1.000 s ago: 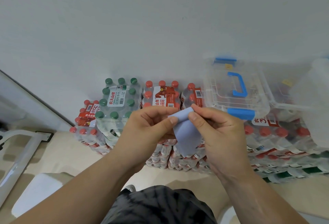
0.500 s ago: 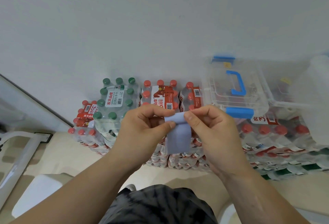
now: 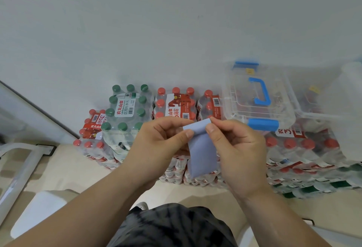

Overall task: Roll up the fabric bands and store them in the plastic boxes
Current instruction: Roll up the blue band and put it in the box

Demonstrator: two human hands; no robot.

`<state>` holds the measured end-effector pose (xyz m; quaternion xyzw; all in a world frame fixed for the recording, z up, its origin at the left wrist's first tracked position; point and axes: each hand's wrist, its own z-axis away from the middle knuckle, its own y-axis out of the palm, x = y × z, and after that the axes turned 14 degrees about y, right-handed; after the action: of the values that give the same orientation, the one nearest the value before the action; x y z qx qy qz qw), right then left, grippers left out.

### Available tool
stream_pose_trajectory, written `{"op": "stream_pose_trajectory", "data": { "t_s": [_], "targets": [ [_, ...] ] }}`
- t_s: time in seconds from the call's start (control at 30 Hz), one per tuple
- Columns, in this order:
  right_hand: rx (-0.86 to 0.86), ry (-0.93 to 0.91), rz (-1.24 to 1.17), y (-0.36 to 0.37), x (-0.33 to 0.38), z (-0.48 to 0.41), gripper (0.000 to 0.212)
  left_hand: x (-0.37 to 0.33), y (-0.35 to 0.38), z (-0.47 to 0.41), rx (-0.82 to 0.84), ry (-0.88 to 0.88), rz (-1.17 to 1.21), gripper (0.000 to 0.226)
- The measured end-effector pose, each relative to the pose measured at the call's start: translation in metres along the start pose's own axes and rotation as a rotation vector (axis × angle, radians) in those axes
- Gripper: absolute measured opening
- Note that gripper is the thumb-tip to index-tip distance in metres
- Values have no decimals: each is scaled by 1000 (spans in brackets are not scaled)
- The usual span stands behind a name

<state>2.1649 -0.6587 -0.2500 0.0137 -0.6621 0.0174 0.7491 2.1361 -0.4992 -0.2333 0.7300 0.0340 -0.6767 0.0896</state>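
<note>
I see my left hand and right hand both pinching the blue fabric band between them, its top edge curled, the rest hanging.

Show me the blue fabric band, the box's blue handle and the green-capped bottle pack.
blue fabric band (image 3: 202, 154), head view, its hanging flat part.
blue handle (image 3: 264, 91), head view, its long bar.
green-capped bottle pack (image 3: 125, 107), head view, its white label.

Soft even light; edges bowed, perhaps blurred.
</note>
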Motion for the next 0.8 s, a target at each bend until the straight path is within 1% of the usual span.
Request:
{"op": "stream_pose_trajectory", "data": {
  "t_s": [0.13,0.23,0.4,0.53,0.6,0.67,0.73,0.8],
  "targets": [
    [28,-4,24,2,-5,3,19,4,-3,-2,-72,38,24,20],
    [28,21,31,1,-6,1,27,4,-3,-4,-78,51,24,23],
    [47,97,-42,-2,-1,-5,23,0,-1,-6,-79,75,-8,24],
    [59,101,-22,-1,-1,-4,30,2,-1,-5,-90,106,-110,31],
    [65,111,-41,-1,0,-2,27,1,0,-5,-81,98,-142,34],
    [81,140,-82,-1,1,-1,17,-1,0,-5,-71,102,-174,34],
    [88,144,-68,-1,3,0,25,-2,1,-4,-50,125,-198,33],
    [68,127,-41,-2,5,-1,26,-3,3,-3,-17,143,-209,31]
  ]
}}
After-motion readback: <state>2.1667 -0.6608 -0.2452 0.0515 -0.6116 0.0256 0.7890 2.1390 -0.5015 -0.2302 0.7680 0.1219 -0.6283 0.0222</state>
